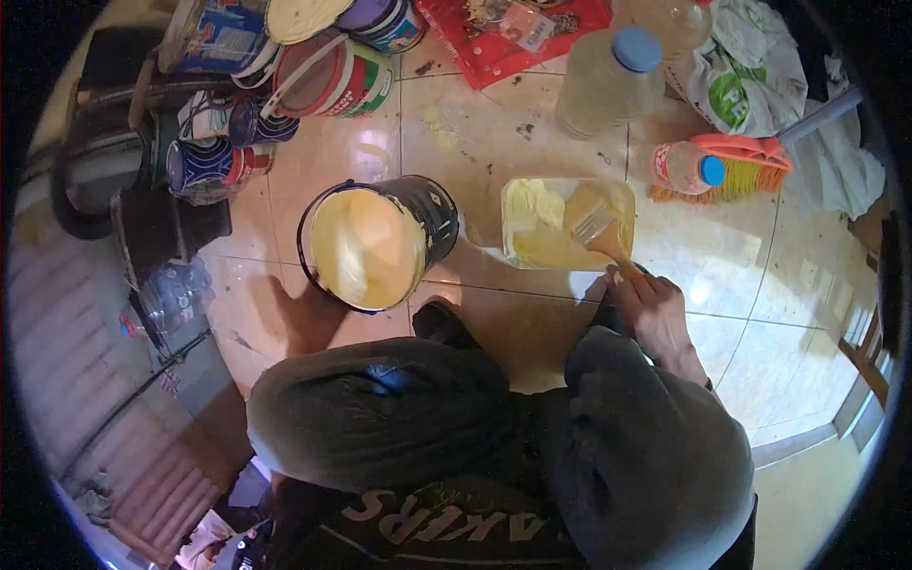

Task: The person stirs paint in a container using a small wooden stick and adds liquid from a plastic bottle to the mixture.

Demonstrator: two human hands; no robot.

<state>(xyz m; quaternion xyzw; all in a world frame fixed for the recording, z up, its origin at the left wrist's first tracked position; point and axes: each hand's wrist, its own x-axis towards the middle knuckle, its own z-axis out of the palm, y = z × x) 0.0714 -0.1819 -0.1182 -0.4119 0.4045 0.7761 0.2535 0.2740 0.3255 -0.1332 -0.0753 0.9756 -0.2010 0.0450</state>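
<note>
A black paint bucket [366, 247] with creamy pale-yellow paint inside stands in front of me. My left hand [313, 318] is low beside its near left side; the fingers are too shadowed and hidden to read. My right hand [641, 304] grips the wooden handle of a paintbrush [608, 237], whose bristles rest in a rectangular white tray [518, 252] of pale-yellow paint to the bucket's right. My dark-clothed knees are bent below both.
Paint cans [332, 81] crowd the back left, with plastic bottles [180, 294] at left. A red bag [513, 38], large jug [603, 100], small bottle [674, 166], orange broom [731, 190] and white plastic bags [741, 62] lie at back and right.
</note>
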